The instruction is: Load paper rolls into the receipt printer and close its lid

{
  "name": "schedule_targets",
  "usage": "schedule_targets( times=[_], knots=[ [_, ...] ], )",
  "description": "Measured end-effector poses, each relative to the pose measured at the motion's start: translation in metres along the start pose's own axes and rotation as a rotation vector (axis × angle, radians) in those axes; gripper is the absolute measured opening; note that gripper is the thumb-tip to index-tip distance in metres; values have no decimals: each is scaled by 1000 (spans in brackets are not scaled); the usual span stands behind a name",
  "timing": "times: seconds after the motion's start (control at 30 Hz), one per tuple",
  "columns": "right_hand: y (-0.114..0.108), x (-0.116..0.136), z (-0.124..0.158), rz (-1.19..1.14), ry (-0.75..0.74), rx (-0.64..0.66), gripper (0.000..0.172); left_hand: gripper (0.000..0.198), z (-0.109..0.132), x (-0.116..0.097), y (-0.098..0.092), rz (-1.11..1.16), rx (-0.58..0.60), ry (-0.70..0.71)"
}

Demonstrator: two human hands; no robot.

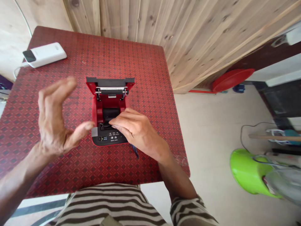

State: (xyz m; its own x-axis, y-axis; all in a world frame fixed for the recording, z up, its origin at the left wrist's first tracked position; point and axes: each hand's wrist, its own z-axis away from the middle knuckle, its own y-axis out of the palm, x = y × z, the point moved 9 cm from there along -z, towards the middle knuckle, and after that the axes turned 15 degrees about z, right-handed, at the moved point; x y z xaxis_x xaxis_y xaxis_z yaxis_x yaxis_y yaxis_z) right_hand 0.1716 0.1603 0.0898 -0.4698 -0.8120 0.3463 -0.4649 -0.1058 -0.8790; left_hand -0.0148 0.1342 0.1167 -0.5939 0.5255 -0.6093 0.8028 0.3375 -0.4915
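Note:
A small red-and-black thermal receipt printer sits in the middle of the red patterned table, its red lid standing open towards the far side. A black control panel with small buttons forms its near end. My right hand lies across the open bay, fingertips on the black inner part, hiding the bay's near edge. Raised above the table, my left hand has its fingers spread, with the thumb tip just beside the printer's left side. A dark strap pokes out below my right hand.
A white power bank with a cable lies at the table's far left corner. Wood panelling rises behind the table. To the right on the floor stand a green plastic tub and a red plastic lid.

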Motion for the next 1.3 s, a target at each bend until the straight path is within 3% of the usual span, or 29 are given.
schedule_targets(
  times=[0.07,0.17,0.33,0.53,0.93,1.07,1.13,1.2,1.3],
  knots=[
    [-2,5,4,95,5,-33,23,91,-24,-1,16,-31,118,98],
    [-7,16,12,243,3,-131,27,90,-36,4,32,72,245,78],
    [-12,29,30,340,56,-323,22,100,-1,-12,30,62,226,130],
    [-5,32,34,365,68,-336,23,94,50,-34,41,-128,276,387],
    [-4,27,32,345,83,-320,22,78,53,-50,53,-262,328,547],
    [-10,29,31,295,61,-330,21,83,51,-46,53,-239,335,529],
    [-18,22,34,236,89,-368,18,89,49,-39,48,-167,320,443],
    [-26,2,41,178,184,-408,19,89,49,-28,40,-90,283,307],
    [-22,-46,61,123,386,-424,16,74,62,-14,29,-51,191,143]
  ],
)
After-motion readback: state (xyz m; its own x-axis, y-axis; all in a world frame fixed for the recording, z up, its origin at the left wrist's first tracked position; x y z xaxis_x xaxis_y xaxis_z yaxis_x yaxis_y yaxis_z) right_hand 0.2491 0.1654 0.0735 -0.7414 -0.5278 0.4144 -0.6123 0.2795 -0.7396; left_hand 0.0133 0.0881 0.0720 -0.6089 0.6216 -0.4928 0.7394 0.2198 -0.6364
